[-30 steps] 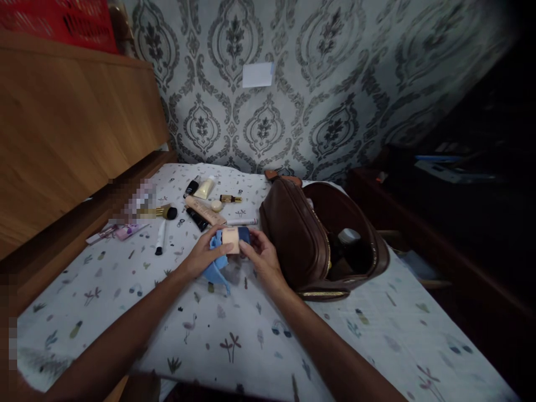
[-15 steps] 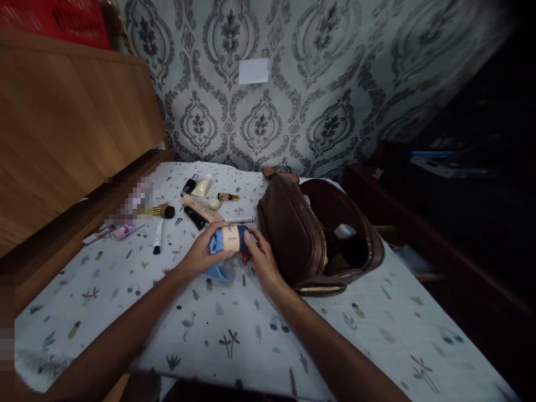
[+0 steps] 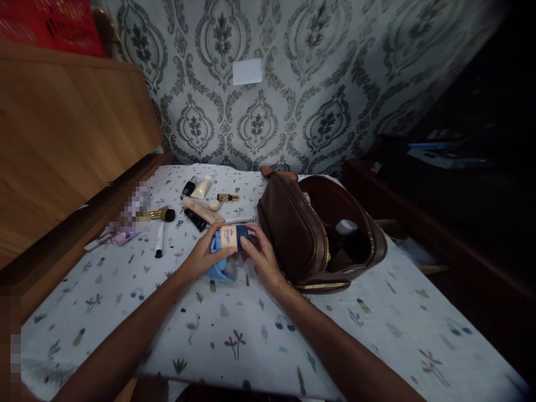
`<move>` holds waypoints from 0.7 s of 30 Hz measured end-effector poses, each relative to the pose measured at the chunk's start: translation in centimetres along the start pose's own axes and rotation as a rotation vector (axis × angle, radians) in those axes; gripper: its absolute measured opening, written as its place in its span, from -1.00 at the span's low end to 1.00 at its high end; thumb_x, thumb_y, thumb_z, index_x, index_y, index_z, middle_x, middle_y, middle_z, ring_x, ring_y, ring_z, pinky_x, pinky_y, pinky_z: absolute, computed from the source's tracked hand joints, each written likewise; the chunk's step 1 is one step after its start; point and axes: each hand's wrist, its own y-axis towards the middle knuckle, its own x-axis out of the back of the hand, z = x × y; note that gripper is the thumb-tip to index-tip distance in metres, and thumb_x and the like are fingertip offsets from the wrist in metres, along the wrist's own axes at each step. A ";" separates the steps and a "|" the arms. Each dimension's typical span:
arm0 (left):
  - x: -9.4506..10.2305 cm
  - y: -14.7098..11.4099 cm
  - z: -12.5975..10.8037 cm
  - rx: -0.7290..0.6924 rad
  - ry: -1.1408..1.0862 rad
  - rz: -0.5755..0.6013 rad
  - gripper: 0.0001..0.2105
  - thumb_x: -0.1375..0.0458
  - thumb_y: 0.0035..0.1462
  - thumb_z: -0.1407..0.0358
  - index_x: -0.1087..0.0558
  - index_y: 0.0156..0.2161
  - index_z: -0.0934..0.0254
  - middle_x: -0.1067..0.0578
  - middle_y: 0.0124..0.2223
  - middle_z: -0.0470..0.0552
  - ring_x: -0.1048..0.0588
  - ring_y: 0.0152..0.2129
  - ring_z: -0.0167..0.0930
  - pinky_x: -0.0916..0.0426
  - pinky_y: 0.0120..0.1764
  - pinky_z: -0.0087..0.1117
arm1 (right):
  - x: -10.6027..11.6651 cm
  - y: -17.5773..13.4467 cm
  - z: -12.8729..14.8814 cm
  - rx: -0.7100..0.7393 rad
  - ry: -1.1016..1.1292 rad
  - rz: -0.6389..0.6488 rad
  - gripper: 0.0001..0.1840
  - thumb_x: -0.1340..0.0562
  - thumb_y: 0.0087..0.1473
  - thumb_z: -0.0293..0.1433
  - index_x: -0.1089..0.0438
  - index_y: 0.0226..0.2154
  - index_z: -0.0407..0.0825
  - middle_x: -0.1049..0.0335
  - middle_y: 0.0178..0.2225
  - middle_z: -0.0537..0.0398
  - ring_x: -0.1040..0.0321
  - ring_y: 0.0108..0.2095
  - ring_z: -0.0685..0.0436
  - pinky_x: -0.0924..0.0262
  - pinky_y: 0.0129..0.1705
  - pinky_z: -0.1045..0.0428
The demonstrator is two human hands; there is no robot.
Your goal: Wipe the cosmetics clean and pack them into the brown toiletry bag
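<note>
Both hands meet over the bed-like surface around a small container with a peach label and a navy end (image 3: 228, 237). My left hand (image 3: 204, 254) grips its left side, thumb along the bottom. On the navy end the fingers of my right hand (image 3: 263, 254) close, thumb in front. Crinkled light-blue material (image 3: 218, 272) shows beside and below my left fingers; whether it belongs to the container I cannot tell. Just right of my right hand stands a brown toiletry bag (image 3: 288, 234), unzipped, with a white-capped item (image 3: 347, 227) inside.
Several cosmetics lie beyond my hands: a peach tube (image 3: 203, 210), a black tube (image 3: 195, 219), a cream tube (image 3: 201, 187) and a small gold-capped bottle (image 3: 228, 197). To the left are a makeup brush (image 3: 163, 214) and a white stick (image 3: 159, 240). A wooden cabinet (image 3: 75, 111) borders the left.
The container has turned slightly in my hands, so its label faces me more. My right thumb has shifted a little lower on the navy end. The view has shifted slightly.
</note>
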 end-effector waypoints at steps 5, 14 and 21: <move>0.2 0.1 0.3 -0.055 0.161 0.000 -0.45 -0.28 0.06 0.11 -0.29 0.12 0.23 -0.47 -0.01 0.07 -0.47 -0.12 -0.27 -0.36 -0.06 -0.30 | -0.1 0.1 -0.1 -0.053 0.062 0.037 -0.50 -0.31 -0.01 -0.02 -0.33 -0.10 0.04 -0.33 -0.36 0.15 -0.25 -0.45 -0.02 -0.18 -0.50 0.10; -0.6 -1.2 -1.4 -0.519 0.767 -0.239 -0.67 -0.03 0.28 0.16 -0.45 0.04 0.26 -0.50 -0.05 0.15 -0.41 -0.09 -0.23 -0.30 0.00 -0.18 | -0.6 -0.1 -0.7 0.052 -0.124 0.057 -0.60 -0.29 0.00 -0.12 -0.32 -0.17 0.01 -0.28 -0.44 0.22 -0.25 -0.46 -0.04 -0.21 -0.39 0.05; -0.1 0.0 -2.1 0.151 -0.028 -0.199 -0.58 -0.10 0.17 -0.03 -0.55 -0.16 0.30 -0.59 -0.17 0.09 -0.53 -0.19 -0.24 -0.40 -0.09 -0.27 | -0.6 -1.2 0.1 0.333 -0.235 0.225 -0.50 -0.31 0.04 -0.17 -0.28 0.00 0.00 -0.38 -0.09 0.03 -0.35 -0.09 -0.14 -0.27 -0.03 -0.05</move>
